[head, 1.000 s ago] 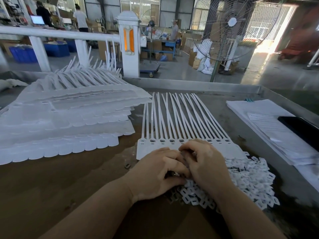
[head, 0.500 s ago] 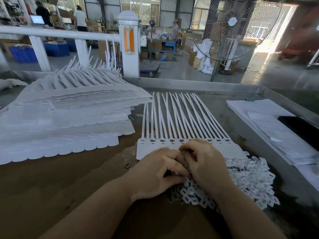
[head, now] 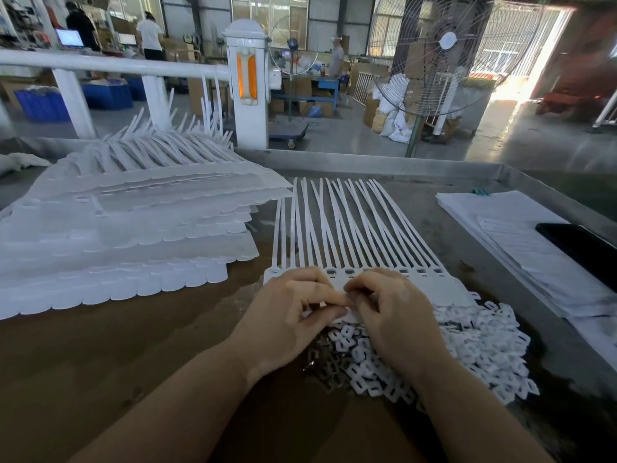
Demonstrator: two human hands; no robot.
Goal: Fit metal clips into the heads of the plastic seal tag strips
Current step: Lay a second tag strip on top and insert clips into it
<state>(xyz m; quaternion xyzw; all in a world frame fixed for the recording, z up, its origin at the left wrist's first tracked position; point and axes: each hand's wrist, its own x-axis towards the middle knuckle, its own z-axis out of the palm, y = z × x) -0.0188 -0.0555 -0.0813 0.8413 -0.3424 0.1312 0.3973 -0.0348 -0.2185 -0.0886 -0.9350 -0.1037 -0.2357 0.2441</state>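
Observation:
A joined row of white seal tag strips (head: 350, 235) lies flat on the table, tails fanning away, slotted heads toward me. My left hand (head: 290, 315) and my right hand (head: 394, 315) meet over the near edge of the heads, fingers curled, fingertips pinching together at a small piece I cannot make out. A heap of small white plastic pieces (head: 474, 355) lies under and to the right of my right hand. A few dark metal clips (head: 325, 370) show at the heap's left edge.
A tall stack of white strip sheets (head: 117, 235) fills the left of the table. Papers (head: 521, 242) and a black phone (head: 581, 248) lie at the right. The table's raised metal rim (head: 384, 162) runs along the back. A standing fan (head: 434, 61) is behind.
Both hands have shifted slightly forward onto the strip heads; their fingertips now meet a little farther from me. The strips and heap have not moved.

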